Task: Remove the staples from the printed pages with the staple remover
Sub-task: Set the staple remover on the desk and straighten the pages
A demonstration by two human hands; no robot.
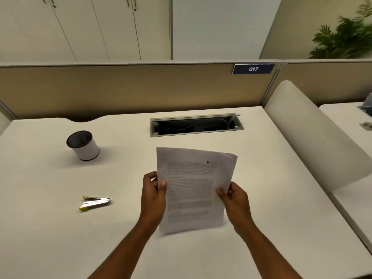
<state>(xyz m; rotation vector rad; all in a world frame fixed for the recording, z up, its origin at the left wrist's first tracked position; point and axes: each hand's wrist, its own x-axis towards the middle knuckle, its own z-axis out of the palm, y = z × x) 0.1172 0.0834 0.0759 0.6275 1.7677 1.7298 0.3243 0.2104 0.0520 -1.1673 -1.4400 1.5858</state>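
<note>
White printed pages (193,190) are raised over the desk (261,198), left hand (154,195) and right hand (235,200) pinching opposite edges; the staple remover (94,202) lies apart.

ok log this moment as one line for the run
left hand: holds printed pages | right hand: holds pages | staple remover: untouched on desk | staples: not visible

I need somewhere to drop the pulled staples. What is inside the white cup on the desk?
The white cup stands upright, left of the printed pages. Its dark inside shows no contents near the rim; the bottom is shadowed and hidden by the wall.
</note>
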